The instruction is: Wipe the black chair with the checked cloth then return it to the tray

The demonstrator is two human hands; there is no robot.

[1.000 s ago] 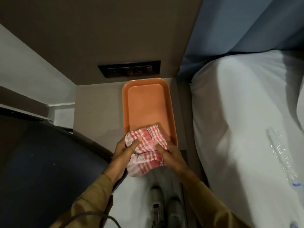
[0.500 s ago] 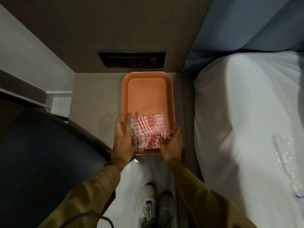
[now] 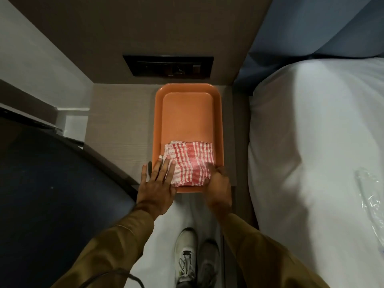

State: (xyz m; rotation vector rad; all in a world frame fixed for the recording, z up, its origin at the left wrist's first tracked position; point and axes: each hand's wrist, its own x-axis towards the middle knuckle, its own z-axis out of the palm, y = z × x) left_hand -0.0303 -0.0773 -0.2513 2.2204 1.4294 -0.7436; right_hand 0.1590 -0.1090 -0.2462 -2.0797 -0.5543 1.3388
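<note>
**Cloth down in the tray**

Left hand [image 3: 156, 187] lies open, fingers flat on the cloth [image 3: 190, 163]. Right hand [image 3: 219, 189] touches its near corner; its grip I cannot tell. A second ago the cloth hung off the tray [image 3: 188, 113]; now it rests inside the near end. Chair [image 3: 52, 194] sits left. Return looks done.

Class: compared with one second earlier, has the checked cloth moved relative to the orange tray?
Yes. The checked cloth went from overhanging the tray's near edge to lying inside it.
</note>
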